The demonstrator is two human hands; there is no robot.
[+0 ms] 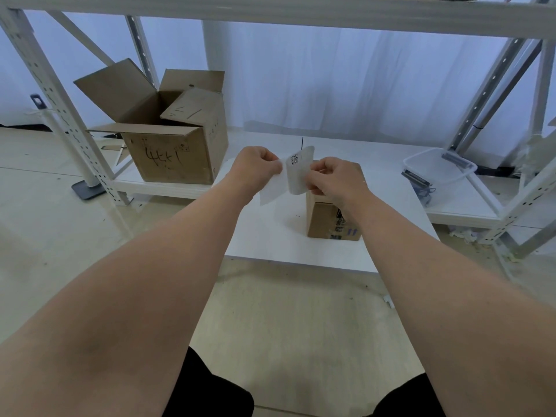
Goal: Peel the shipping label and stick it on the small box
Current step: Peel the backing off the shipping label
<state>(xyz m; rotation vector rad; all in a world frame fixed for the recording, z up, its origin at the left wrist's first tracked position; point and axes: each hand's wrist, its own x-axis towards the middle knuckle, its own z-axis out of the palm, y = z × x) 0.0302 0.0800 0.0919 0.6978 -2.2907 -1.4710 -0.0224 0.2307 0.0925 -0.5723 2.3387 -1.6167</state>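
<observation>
A white shipping label (pixel 298 173) with a small QR code is held up in the air above the low white table (pixel 270 236). My right hand (pixel 337 179) pinches the label's right edge. My left hand (pixel 255 167) pinches the white backing sheet (pixel 272 188), which hangs down to the left, partly split from the label. The small brown cardboard box (pixel 328 219) stands on the table just below my right hand, which hides its top.
A large open cardboard box (pixel 168 139) with handwriting sits on the low shelf at the left. A clear plastic tub (pixel 439 167) stands on the shelf at the right. White metal rack uprights (pixel 60 94) frame both sides; a curtain hangs behind.
</observation>
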